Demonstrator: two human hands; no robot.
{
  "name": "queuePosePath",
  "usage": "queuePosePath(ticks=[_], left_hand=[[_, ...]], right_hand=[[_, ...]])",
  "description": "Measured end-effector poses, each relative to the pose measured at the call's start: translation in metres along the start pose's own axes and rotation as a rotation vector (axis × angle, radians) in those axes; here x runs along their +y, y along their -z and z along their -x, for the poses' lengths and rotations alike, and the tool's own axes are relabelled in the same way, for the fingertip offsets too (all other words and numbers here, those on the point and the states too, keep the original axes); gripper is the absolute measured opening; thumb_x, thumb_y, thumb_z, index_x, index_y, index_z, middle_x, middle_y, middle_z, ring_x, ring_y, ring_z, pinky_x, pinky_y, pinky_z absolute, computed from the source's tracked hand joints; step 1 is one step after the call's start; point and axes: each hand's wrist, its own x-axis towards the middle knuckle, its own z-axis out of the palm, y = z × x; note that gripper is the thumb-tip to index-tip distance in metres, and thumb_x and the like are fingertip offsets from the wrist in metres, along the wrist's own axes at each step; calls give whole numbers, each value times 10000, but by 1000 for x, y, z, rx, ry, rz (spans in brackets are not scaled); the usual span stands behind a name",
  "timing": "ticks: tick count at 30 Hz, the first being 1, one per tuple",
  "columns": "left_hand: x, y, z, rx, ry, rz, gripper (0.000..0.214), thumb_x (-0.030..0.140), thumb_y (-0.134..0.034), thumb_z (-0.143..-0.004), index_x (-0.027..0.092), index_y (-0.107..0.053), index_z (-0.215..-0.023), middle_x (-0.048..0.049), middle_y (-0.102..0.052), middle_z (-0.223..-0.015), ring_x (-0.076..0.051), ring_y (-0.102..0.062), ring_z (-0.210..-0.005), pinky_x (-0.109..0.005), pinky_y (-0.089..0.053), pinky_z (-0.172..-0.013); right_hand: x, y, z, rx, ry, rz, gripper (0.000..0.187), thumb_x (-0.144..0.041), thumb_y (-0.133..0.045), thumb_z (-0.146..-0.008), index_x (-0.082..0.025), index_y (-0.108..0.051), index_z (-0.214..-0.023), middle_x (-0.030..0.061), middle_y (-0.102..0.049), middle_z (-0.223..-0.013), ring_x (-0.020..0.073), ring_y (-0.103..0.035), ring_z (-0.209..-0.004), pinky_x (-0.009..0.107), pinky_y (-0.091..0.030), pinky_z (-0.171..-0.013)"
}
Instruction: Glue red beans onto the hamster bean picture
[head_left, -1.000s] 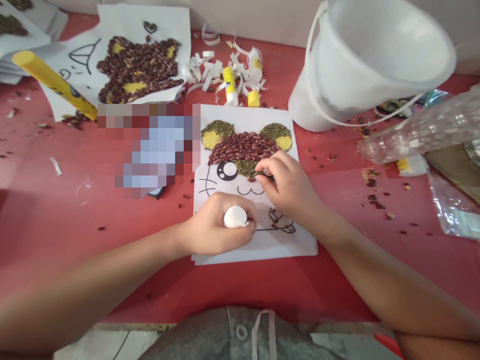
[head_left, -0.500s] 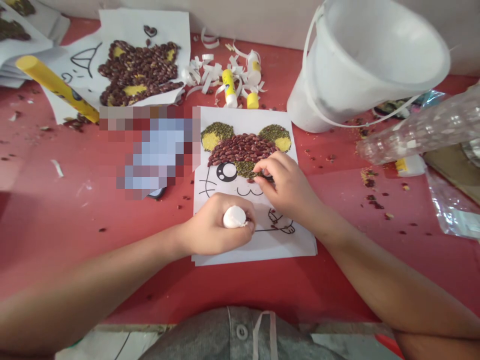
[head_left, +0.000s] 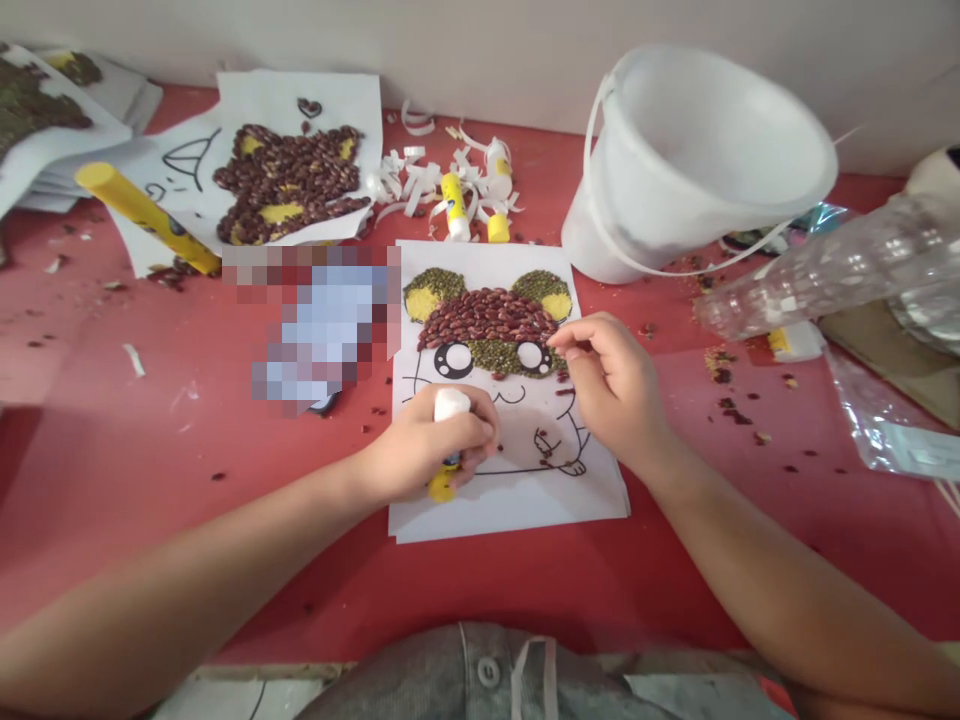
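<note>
Hamster drawing (head_left: 517, 420) lies mid-surface (head_left: 225, 560), a white bucket (head_left: 615, 190) off at 1 o'clock. Red kidney beans (head_left: 491, 318) fill the forehead, green mung beans (head_left: 501, 356) cover the ears and the patch between the eyes, and yellow grains (head_left: 421, 304) fill the inner ears. The lower face and body, toward 6 o'clock, remain mostly bare. The left hand's (head_left: 442, 440) grip wraps a glue stick (head_left: 451, 403); the right hand's (head_left: 619, 385), at 2 o'clock, is narrow, and whether it pinches a bean cannot be told.

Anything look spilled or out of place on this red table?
Yes: reddish seed bits lie scattered, as if spilled, on the tabletop right of the cartoon animal drawing, and curled white strips litter the back like offcuts.
</note>
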Motion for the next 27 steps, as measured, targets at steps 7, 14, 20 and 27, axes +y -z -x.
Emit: queuePosePath(ticks=[7, 14, 20, 27], left_hand=[[6, -2, 1, -38, 8, 425, 177, 190, -535, -604, 142, -532, -434, 28, -377, -386, -58, -315, -350, -135, -243, -262], [-4, -5, 2, 20, 54, 561, 135, 164, -495, -581, 112, -598, -511, 10, -410, -449, -74, -418, -406, -150, -363, -316], [-8, -10, 1, 108, 83, 624, 183, 134, -516, -547, 85, -675, -624, -48, -615, -592, -130, -610, -590, -248, -561, -630], [-6, -12, 0, 174, 61, 680, 367, 158, -483, -567, 62, -718, -833, -123, -726, -867, -213, -657, -908, -354, -454, -978]], right_hand=[[-11, 5, 7, 19, -121, -32, 188, -69, -421, -809, -210, -543, -828, 7, -558, -774, 132, -547, -727, 271, -446, -645], [-21, 5, 17, -16, -115, -117, 190, -60, -415, -817, -207, -533, -842, 2, -546, -782, 124, -550, -738, 258, -448, -650], [-34, 0, 23, -92, -88, -197, 194, -46, -411, -826, -203, -525, -821, -5, -545, -765, 114, -542, -722, 250, -446, -651], [-36, -3, 25, -76, 24, -166, 170, -59, -457, -829, -209, -528, -864, 18, -548, -822, 139, -553, -774, 290, -469, -688]])
